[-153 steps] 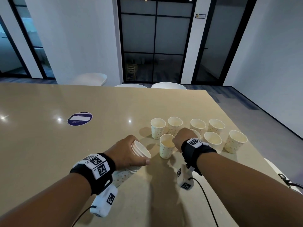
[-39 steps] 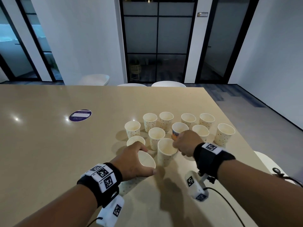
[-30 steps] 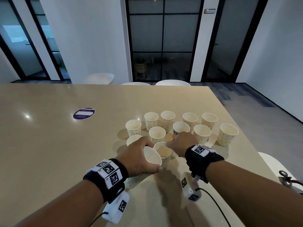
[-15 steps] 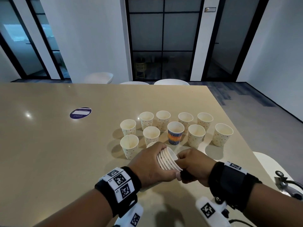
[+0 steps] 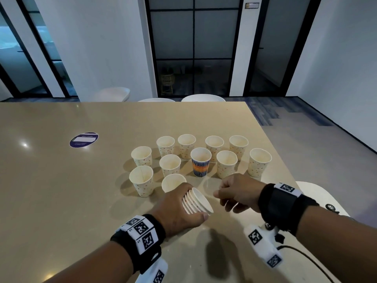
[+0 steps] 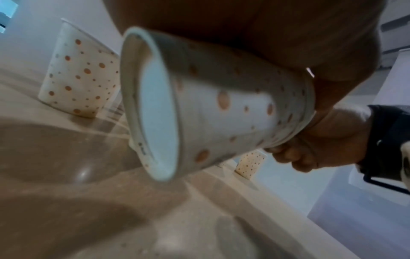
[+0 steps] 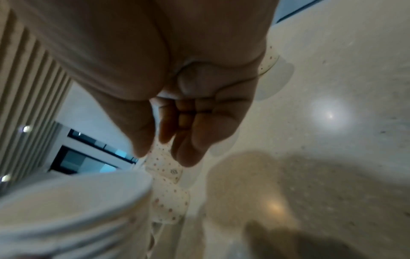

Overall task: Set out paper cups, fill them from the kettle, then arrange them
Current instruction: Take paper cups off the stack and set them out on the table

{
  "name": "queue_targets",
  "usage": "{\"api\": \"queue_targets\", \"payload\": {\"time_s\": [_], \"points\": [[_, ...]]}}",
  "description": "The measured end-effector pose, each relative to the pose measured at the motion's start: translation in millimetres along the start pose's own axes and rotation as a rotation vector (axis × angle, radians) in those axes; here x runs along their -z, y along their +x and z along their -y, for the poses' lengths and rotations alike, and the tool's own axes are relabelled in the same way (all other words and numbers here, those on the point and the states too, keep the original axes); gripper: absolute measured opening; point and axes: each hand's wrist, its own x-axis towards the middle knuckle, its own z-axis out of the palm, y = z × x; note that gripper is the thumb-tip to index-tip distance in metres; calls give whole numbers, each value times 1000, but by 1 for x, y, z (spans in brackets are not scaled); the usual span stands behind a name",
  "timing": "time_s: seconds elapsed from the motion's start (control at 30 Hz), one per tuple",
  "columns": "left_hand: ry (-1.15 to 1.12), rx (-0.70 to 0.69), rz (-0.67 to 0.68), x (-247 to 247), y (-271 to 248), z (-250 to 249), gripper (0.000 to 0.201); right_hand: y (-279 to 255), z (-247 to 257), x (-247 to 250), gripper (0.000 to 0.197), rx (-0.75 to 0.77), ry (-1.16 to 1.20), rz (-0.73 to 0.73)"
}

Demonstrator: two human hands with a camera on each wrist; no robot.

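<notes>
My left hand (image 5: 177,209) grips a stack of nested dotted paper cups (image 5: 195,201), tilted with its mouth to the right. From the left wrist the stack (image 6: 221,105) shows its base under my palm. My right hand (image 5: 234,193) hovers just right of the stack's mouth with fingers curled. In the right wrist view nothing shows between the curled fingers (image 7: 188,126), and the stack's rim (image 7: 66,210) lies close below. Several dotted cups (image 5: 170,167) and one colourful cup (image 5: 200,162) stand upright on the beige table (image 5: 61,190) beyond my hands. No kettle is in view.
A round purple sticker (image 5: 83,139) lies on the table to the far left. White chairs (image 5: 203,98) stand at the far edge, and another white chair (image 5: 318,193) sits beside the right edge. The table's right edge runs close past the outermost cup (image 5: 260,162).
Earlier my right hand set cups down while the left held the stack. Half a second ago it was against the stack's mouth; now it sits slightly to the right. The standing cups have not moved.
</notes>
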Motion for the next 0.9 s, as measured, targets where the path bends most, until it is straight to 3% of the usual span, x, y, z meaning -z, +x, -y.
{"api": "queue_targets", "payload": {"time_s": [0.1, 0.37, 0.53, 0.63, 0.73, 0.9], "points": [[-19, -29, 10, -5, 2, -6, 59, 1, -9, -7, 13, 23, 1, 76], [-80, -34, 11, -13, 5, -6, 54, 11, -15, 1, 19, 20, 131, 82], [-23, 70, -14, -9, -4, 12, 60, 23, -10, 45, 11, 16, 326, -204], [3, 89, -6, -7, -7, 10, 62, 39, 0, 44, 4, 18, 67, -329], [4, 53, 13, -6, -7, -2, 59, 53, 7, 19, 14, 11, -156, -300], [7, 16, 1, -6, -6, -9, 58, 69, 20, 0, 14, 3, -165, -313]]}}
